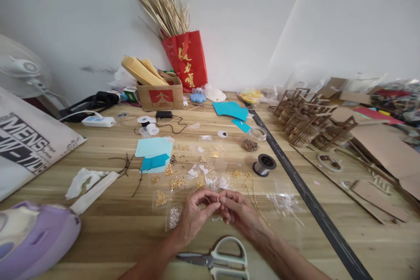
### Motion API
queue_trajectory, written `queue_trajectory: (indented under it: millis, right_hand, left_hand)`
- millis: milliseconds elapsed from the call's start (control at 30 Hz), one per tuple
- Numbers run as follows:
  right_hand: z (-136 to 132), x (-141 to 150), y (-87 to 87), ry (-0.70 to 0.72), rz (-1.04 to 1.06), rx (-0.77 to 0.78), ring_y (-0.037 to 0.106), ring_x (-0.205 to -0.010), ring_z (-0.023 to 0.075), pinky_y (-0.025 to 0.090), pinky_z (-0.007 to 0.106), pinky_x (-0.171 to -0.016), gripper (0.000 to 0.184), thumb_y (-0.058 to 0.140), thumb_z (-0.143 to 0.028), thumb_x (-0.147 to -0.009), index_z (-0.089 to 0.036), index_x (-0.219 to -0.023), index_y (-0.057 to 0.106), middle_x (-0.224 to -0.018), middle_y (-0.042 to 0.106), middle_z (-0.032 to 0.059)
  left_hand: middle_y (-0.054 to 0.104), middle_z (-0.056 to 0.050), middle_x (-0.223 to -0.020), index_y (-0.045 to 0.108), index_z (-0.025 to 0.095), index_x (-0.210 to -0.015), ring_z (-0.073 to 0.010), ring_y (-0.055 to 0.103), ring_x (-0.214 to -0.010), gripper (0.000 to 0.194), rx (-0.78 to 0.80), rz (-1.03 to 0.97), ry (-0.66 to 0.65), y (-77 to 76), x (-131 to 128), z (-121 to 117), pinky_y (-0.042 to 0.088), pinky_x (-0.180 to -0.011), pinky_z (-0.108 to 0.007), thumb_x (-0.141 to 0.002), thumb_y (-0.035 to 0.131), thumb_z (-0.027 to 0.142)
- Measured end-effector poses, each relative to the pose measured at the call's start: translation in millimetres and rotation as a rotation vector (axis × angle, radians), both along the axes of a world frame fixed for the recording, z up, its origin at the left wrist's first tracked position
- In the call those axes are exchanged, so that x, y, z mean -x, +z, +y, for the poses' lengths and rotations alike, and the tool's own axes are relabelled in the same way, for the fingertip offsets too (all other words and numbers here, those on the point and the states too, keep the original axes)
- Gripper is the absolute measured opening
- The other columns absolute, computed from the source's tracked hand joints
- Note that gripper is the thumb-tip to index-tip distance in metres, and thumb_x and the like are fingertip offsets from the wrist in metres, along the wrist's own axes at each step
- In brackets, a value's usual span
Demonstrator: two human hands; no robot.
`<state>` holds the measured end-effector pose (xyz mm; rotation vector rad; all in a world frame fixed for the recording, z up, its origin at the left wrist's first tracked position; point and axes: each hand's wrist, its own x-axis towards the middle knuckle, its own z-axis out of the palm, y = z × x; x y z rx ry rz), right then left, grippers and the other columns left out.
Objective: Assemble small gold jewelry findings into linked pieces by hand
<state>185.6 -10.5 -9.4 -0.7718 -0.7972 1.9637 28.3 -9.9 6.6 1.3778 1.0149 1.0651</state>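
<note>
My left hand (194,214) and my right hand (236,211) meet over the wooden table (114,223), fingertips pinched together on a tiny pale bead or ring (218,200). Both hands are closed in a pinch. Just beyond them lie several small clear bags of gold and silver findings (197,177). A thin gold chain (252,192) trails on the table to the right of my right hand. White-handled scissors (223,259) lie shut below my wrists.
A spool of silver wire (264,164) and a small dish of beads (251,145) sit further back. Blue paper sheets (154,151), a cardboard box (160,92), a red bag (187,59), wooden laser-cut frames (305,122), a purple bag (33,236) at the left.
</note>
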Motion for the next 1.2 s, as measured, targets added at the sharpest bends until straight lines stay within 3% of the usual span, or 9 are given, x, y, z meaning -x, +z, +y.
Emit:
queue_trajectory:
  millis: [267, 433, 733, 1033, 1200]
  right_hand:
    - [0.6, -3.2, -1.0, -0.022, -0.197, -0.150, 0.048, -0.040, 0.0044, 0.041, 0.016, -0.043, 0.030, 0.070, -0.038, -0.077, -0.012, -0.068, 0.059, -0.053, 0.055, -0.0038]
    - [0.9, -4.0, 2.1, -0.019, -0.237, -0.158, 0.048, -0.041, 0.0046, 0.043, 0.017, -0.044, 0.031, 0.070, -0.040, -0.076, -0.012, -0.068, 0.059, -0.055, 0.054, -0.0041]
    - [3.8, -10.2, 8.9, -0.041, -0.308, -0.209, 0.054, -0.044, 0.0069, 0.045, 0.018, -0.046, 0.029, 0.073, -0.038, -0.073, -0.014, -0.083, 0.062, -0.059, 0.059, -0.0039]
    - [-1.4, -10.8, 18.5, -0.097, -0.578, -0.376, 0.061, -0.055, 0.0132, 0.046, 0.023, -0.055, 0.024, 0.069, -0.037, -0.077, -0.014, -0.085, 0.065, -0.061, 0.066, 0.0013]
    - [-3.6, -14.3, 24.7, -0.154, -0.832, -0.625, 0.062, -0.063, 0.0154, 0.045, 0.024, -0.058, 0.015, 0.061, -0.030, -0.084, -0.018, -0.087, 0.070, -0.067, 0.066, 0.0026]
  left_hand:
    - [0.068, -0.003, -0.071, 0.072, 0.017, -0.074, -0.0150, 0.060, -0.065, 0.007, -0.099, 0.081, 0.033, -2.8, -0.2, 3.9, 0.048, -0.063, -0.024, -0.069, 0.067, 0.016]
    - [0.070, -0.003, -0.070, 0.073, 0.018, -0.073, -0.0155, 0.061, -0.065, 0.007, -0.181, 0.119, 0.015, -1.7, 1.9, 6.3, 0.048, -0.065, -0.025, -0.068, 0.068, 0.015]
    - [0.071, -0.003, -0.068, 0.071, 0.015, -0.070, -0.0171, 0.062, -0.065, 0.017, 0.253, -0.181, 0.026, -9.5, 4.2, 14.3, 0.048, -0.064, -0.027, -0.058, 0.077, 0.026]
    - [0.068, 0.000, -0.061, 0.072, 0.014, -0.069, -0.0127, 0.058, -0.060, 0.020, 0.397, -0.404, 0.013, -17.6, 2.8, 17.2, 0.044, -0.063, -0.025, -0.054, 0.081, 0.023]
    - [0.068, -0.001, -0.061, 0.073, 0.013, -0.070, -0.0121, 0.059, -0.060, 0.024, 0.451, -0.491, 0.004, -18.2, 1.3, 17.2, 0.044, -0.064, -0.025, -0.050, 0.084, 0.022]
